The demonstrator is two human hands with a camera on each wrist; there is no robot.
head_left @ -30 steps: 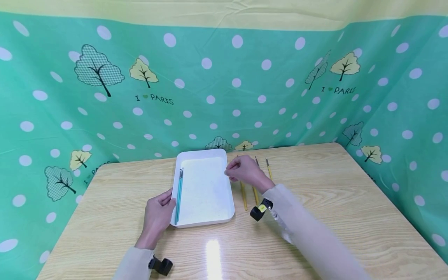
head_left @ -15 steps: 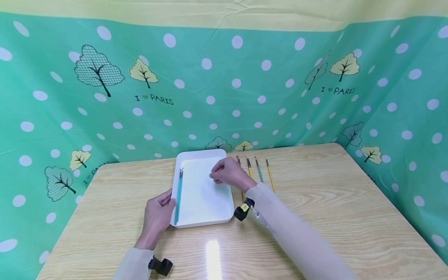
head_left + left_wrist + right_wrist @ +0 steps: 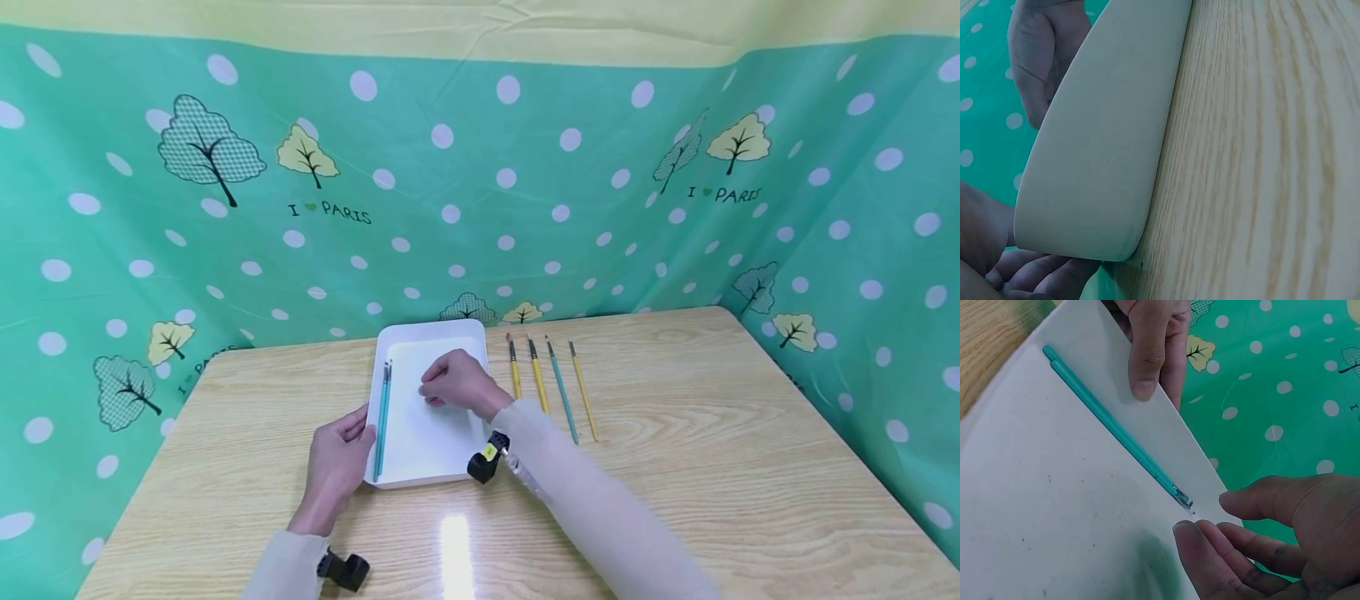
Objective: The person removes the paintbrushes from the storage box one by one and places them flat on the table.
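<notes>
**Right hand crosses from the brushes to the middle of the tray**

Since a second ago our right hand (image 3: 455,385) has left the row of brushes on the table and travelled leftward, so that it now hangs over the middle of the white tray (image 3: 420,478); the brushes it was covering then now lie in full view. Our left hand (image 3: 337,467) has not shifted; it rests on the wooden table (image 3: 712,467) at the tray's near left corner, thumb laid on the rim, the other fingers loosely bent beside the tray's wall.

Our right hand's fingers are loosely curled, thumb apart from the fingertips (image 3: 1200,540); the right wrist view shows nothing between them, and they hover just above the tray floor (image 3: 1054,519).

Inside the tray, along its left edge, lie two teal brushes (image 3: 383,417) side by side, touching; their bristle ends point away from us; the wrist view shows our fingertips near those far ends but not on them.

To the right of the tray, on the bare table, four brushes lie in a row: two yellow ones (image 3: 527,375) nearest the tray, then a teal brush (image 3: 562,390), then another yellow brush (image 3: 582,390); all are apart from both hands.
</notes>
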